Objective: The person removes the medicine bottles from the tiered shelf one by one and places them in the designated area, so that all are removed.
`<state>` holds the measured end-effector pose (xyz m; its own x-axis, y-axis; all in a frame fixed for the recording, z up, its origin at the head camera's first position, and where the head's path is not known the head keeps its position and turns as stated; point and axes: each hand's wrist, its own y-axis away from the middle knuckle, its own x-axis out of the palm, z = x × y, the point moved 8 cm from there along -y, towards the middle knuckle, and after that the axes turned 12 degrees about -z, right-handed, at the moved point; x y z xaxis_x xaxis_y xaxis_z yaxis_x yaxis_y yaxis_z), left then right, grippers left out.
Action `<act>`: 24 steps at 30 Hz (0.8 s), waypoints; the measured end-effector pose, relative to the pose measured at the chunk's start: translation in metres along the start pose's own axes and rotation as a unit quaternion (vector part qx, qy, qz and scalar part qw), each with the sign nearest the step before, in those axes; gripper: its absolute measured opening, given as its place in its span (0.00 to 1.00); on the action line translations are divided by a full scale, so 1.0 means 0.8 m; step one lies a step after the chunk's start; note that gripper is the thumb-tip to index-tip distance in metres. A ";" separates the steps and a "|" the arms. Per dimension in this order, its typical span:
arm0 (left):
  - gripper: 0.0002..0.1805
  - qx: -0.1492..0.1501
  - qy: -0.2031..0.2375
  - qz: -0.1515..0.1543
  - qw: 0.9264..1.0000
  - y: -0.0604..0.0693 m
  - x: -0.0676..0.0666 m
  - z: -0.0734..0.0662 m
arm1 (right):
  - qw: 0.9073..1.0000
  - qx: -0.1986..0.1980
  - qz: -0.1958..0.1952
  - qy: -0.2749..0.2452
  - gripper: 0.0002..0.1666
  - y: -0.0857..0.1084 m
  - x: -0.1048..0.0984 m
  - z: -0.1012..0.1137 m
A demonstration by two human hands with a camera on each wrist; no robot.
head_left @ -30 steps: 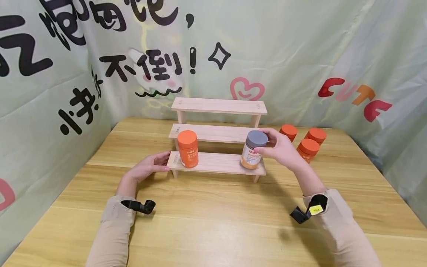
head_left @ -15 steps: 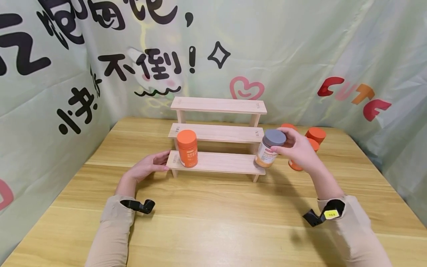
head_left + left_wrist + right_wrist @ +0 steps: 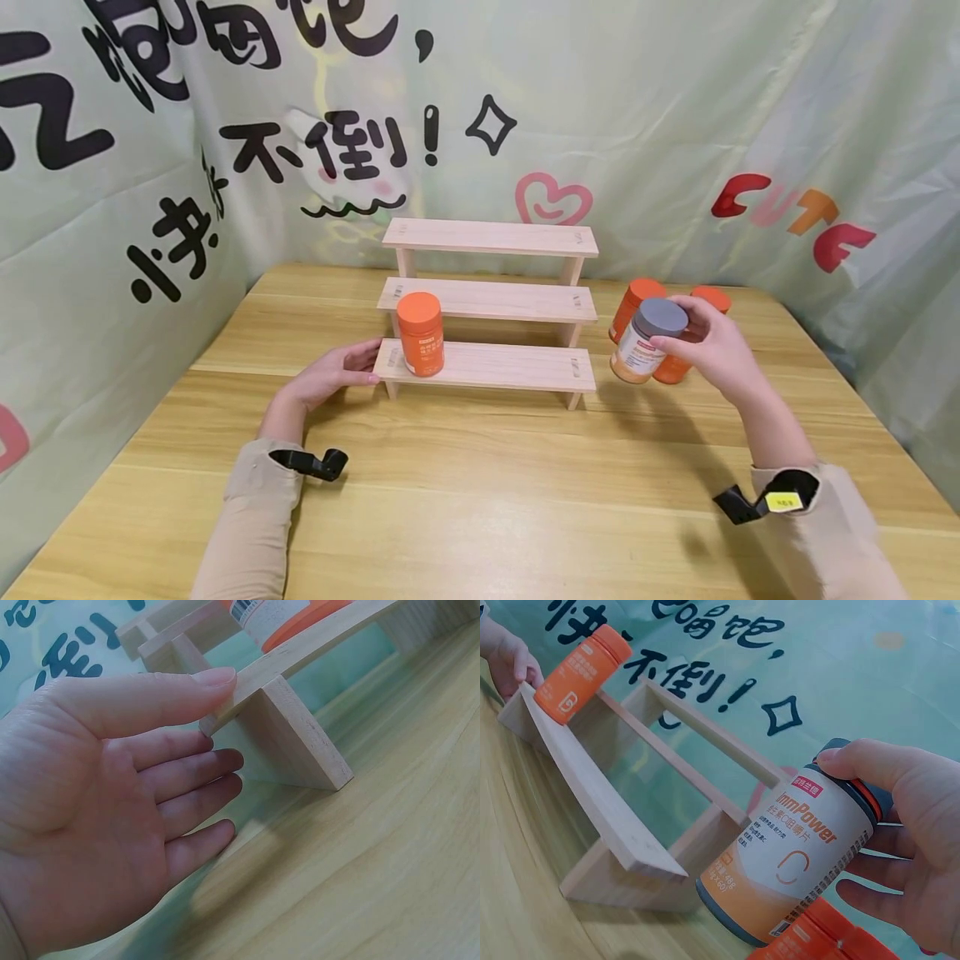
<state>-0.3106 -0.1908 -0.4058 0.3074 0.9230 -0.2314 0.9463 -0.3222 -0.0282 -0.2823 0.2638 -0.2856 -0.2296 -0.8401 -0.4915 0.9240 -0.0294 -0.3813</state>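
Observation:
In the head view, my right hand (image 3: 718, 343) holds a vitamin bottle (image 3: 636, 352) by its grey lid, a little tilted, to the right of the wooden step shelf (image 3: 487, 365). The right wrist view shows the bottle's white and orange label (image 3: 795, 832), with the thumb on the lid. At the far left end of the lowest step, my left hand (image 3: 330, 379) pinches the board's corner between thumb and index finger; the other fingers (image 3: 199, 806) extend beside the shelf's leg. An orange bottle (image 3: 422, 342) stands upright on that step, near the left hand.
Behind and beside the held bottle stand orange-lidded bottles: one at the back left (image 3: 630, 310), one partly hidden behind the grip (image 3: 672, 369), and another farther back (image 3: 712, 297). A printed cloth (image 3: 637, 100) hangs behind the wooden table (image 3: 480, 500).
My right hand has lifted the grey-lidded bottle off the right end of the lowest step and carried it rightward, in front of the orange bottles. The left hand stays in place.

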 end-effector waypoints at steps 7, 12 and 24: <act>0.43 -0.003 0.004 -0.001 1.000 0.001 0.000 0.001 | 1.000 -0.003 -0.011 0.009 0.31 0.009 -0.013 -0.015; 0.43 -0.005 0.008 -0.001 1.000 0.001 0.000 0.000 | 1.000 0.006 -0.013 0.016 0.31 0.016 -0.017 -0.028; 0.43 0.000 0.006 0.003 1.000 0.000 0.000 0.002 | 0.999 0.019 0.001 0.032 0.31 0.027 -0.011 -0.052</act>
<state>-0.3110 -0.1913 -0.4072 0.3141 0.9235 -0.2203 0.9445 -0.3276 -0.0264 -0.2729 0.2929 -0.3218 -0.2453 -0.8035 -0.5425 0.9351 -0.0484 -0.3512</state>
